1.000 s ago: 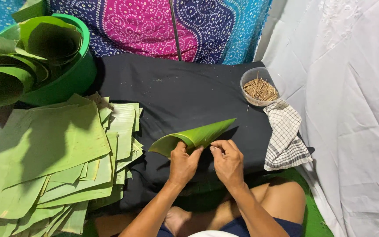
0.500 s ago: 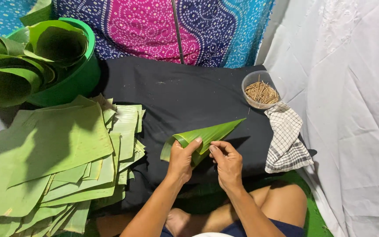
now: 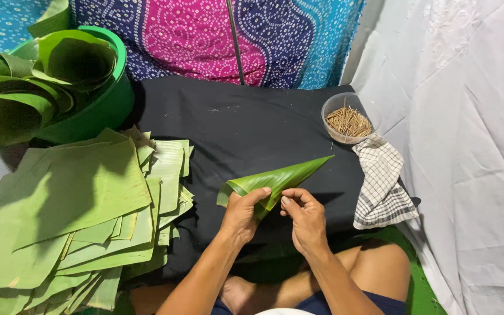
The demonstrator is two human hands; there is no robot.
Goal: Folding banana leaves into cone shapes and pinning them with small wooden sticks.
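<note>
left hand (image 3: 241, 211): I see it wrapped round the wide end of the leaf cone (image 3: 275, 179), thumb on top, fingers curled under. Clamped on it.
right hand (image 3: 303, 213): just beside the left, fingertips pinching the cone's lower edge near the wide end. Closed on the leaf.
cone: 1 rolled green leaf, held above the black cloth (image 3: 240, 122), tip pointing up-right toward the bowl (image 3: 348, 118). Tilted, not flat. Tip is free, touching nothing I can make out.
cloth: black, spread in front of my knees, between the leaf stack (image 3: 71, 216) and the towel (image 3: 383, 184).
stack: flat cut green leaves, many layers, on my left, overlapping the cloth's left edge. Well apart from both hands.
tub (image 3: 97, 105): green, far left, holds rolled leaves (image 3: 42, 81) standing on edge. Count unclear, at least 4.
bowl: clear, round, far right edge of the cloth, filled with thin brown sticks (image 3: 348, 121).
towel: checked white and dark, crumpled, just below the bowl, touching it or nearly, I cannot tell which.
backdrop: patterned pink and blue fabric (image 3: 217, 35) behind, white sheet (image 3: 468, 146) on the right.
</note>
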